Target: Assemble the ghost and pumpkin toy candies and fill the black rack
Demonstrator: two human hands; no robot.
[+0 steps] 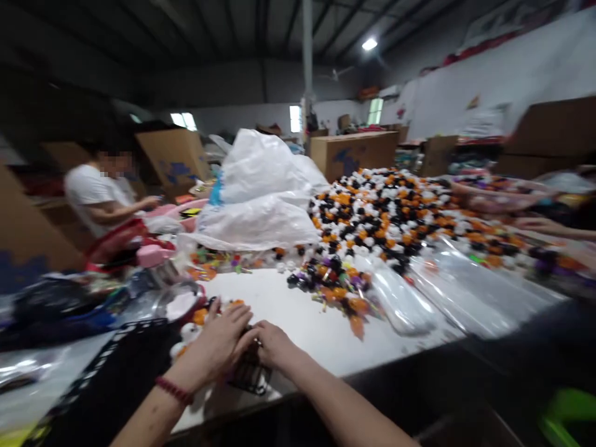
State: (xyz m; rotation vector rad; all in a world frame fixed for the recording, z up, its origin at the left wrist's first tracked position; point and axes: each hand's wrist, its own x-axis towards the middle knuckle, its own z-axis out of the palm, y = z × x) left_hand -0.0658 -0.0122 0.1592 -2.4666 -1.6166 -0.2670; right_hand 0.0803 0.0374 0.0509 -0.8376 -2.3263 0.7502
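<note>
My left hand, a dark red beaded bracelet on its wrist, lies palm down with fingers stretched out over small orange and white pieces. Its thumb side meets my right hand, whose fingers are curled in at the top of a small black lattice-sided basket. The basket rests near the front edge of the white table. My hands cover its upper part, and what is inside is hidden. Left of my hands lies a dark panel with a lattice edge.
A large heap of orange, black and white pieces fills the back right. Nearer are a small colourful pile and clear plastic bags. A white sack stands behind. Co-workers are at left and right.
</note>
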